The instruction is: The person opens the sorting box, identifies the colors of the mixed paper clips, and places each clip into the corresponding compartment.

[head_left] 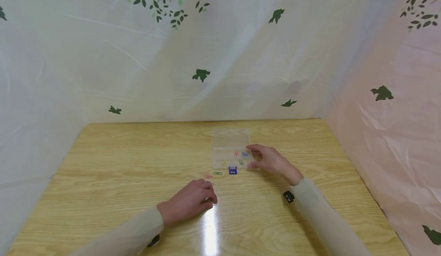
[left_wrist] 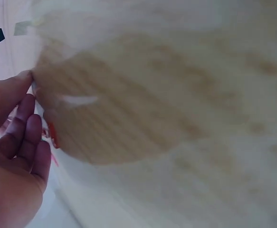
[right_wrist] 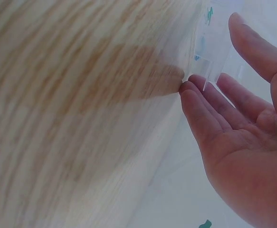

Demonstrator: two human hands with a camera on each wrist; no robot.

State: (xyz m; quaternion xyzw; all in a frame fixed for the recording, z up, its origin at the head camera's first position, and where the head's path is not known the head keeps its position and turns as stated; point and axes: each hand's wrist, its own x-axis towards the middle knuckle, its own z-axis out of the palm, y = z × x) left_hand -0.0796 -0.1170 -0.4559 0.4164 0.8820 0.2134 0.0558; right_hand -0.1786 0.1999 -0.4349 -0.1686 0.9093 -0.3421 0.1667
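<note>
A clear plastic box (head_left: 229, 163) stands on the table with its lid (head_left: 230, 137) tipped back and a blue latch (head_left: 232, 170) in front. Inside lie a red paper clip (head_left: 236, 154), blue paper clips (head_left: 244, 154), a green one and a yellow one. My right hand (head_left: 272, 161) touches the box's right side, thumb spread from nearly straight fingers. My left hand (head_left: 191, 202) is low over the table, fingers bent; I cannot tell whether its fingertips pinch anything. Just beyond it lie a green paper clip (head_left: 218, 173), a pink paper clip (head_left: 208, 176) and another, partly hidden.
The wooden table (head_left: 120, 164) reaches back to a pale curtain (head_left: 155, 76) printed with leaves. Pinkish cloth (head_left: 396, 133) hangs along the right side. A bright reflection lies on the tabletop in front of the left hand. Dark wrist devices (head_left: 288, 196) show at the sleeves.
</note>
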